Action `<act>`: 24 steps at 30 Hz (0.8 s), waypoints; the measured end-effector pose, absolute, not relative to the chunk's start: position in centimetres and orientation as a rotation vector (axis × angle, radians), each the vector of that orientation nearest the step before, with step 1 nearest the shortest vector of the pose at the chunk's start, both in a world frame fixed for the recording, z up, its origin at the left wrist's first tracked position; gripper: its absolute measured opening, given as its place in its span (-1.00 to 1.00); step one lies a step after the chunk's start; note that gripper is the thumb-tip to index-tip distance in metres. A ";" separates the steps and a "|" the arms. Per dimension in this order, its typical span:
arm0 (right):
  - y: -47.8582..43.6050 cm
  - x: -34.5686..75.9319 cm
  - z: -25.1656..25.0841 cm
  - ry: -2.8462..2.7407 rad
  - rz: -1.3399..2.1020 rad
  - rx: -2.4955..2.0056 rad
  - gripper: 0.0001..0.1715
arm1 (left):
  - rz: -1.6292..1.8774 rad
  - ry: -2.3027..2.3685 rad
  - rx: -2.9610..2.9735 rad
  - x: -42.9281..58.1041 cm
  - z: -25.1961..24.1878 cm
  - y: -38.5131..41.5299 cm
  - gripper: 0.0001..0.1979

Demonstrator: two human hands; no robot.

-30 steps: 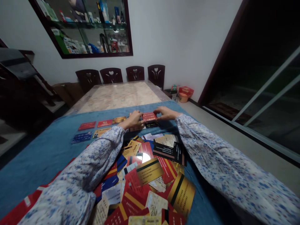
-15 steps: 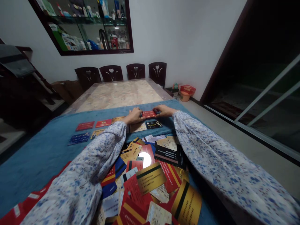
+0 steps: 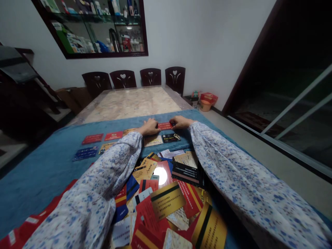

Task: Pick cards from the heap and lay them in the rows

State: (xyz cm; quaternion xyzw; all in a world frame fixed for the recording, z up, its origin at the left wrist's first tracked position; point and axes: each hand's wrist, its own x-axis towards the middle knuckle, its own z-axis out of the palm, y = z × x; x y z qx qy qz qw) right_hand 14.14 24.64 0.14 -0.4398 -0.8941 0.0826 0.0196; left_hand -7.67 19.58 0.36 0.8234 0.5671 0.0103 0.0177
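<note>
A red plastic card (image 3: 165, 126) lies at the far part of the blue cloth, gripped at its two ends. My left hand (image 3: 149, 127) has its fingers on the left end, and my right hand (image 3: 181, 122) pinches the right end. Just below it lie a black VIP card (image 3: 171, 137) and a cream card (image 3: 153, 140). Farther left are two red cards (image 3: 92, 138), a blue card (image 3: 85, 153) and a yellow card (image 3: 105, 148), the last partly behind my left sleeve. Nearer to me is a loose heap of mixed cards, with a gold card (image 3: 168, 199) on top.
The blue cloth (image 3: 52, 162) covers the near part of a marble-patterned table (image 3: 137, 100). Several dark chairs (image 3: 175, 79) stand along its far end. On the floor at right is an orange bucket (image 3: 206, 104). Red material (image 3: 38, 218) lies beside my left sleeve.
Both hands stay at the ends of the red card, which has hardly moved. The view has shifted slightly.
</note>
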 end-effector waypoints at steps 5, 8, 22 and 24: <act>24.8 14.0 0.0 -2.766 0.272 -1.377 -0.57 | -0.008 1.785 2.550 -7.5 0.3 19.8 -0.65; 24.9 13.9 -0.2 -2.750 0.277 -1.376 -0.54 | -0.024 1.799 2.546 -7.4 0.2 19.9 -0.64; 24.3 14.1 -0.3 -2.748 0.253 -1.286 -0.51 | -0.064 1.777 2.569 -7.4 0.1 20.4 -0.59; 24.3 14.1 -0.3 -2.741 0.249 -1.296 -0.49 | -0.047 1.780 2.568 -7.4 0.0 20.4 -0.58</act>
